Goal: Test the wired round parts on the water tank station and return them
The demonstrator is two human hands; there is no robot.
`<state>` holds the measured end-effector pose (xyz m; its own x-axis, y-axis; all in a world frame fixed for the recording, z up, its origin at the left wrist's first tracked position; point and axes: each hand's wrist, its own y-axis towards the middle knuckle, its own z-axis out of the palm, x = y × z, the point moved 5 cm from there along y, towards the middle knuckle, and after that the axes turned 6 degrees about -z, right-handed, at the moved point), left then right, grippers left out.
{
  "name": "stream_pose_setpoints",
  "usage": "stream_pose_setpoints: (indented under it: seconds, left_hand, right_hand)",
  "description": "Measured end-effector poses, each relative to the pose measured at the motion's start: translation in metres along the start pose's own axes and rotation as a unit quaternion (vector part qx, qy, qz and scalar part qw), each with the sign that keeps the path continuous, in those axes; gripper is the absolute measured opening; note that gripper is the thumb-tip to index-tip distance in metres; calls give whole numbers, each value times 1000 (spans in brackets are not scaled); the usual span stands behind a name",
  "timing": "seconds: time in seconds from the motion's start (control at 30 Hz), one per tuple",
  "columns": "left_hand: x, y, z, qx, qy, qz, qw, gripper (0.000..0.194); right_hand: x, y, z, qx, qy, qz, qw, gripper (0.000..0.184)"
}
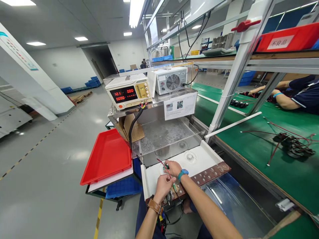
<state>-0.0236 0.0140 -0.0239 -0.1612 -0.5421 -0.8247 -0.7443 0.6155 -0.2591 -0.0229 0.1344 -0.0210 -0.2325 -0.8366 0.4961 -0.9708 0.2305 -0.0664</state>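
My left hand, a brown strap on its wrist, is closed near the front edge of a white tray-like fixture. Its fingers pinch something small that I cannot make out. My right hand, a blue band on its wrist, rests on the white fixture with fingers curled around a small green and black part that has a thin red wire. A brown strip with a row of round contacts runs along the fixture's front edge, right of both hands.
A power supply with red digits and a fan-fronted unit stand on a metal shelf above a clear box. A red tray sits on a cart at left. Another person's arms lie on the green bench, near wired parts.
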Motion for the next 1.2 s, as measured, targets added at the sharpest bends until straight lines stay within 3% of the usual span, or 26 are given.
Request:
stream_pose_setpoints:
  seconds: [0.3, 1.2]
  left_hand:
    - [-7, -6, -5, -22, 13, -2, 1000, 34]
    - [-5, -6, -3, -6, 2, -6, 1000, 34]
  right_hand:
    - [-1, 0, 0, 5, -2, 9, 1000, 34]
    - [-4, 1, 2, 14, 1, 16, 1000, 38]
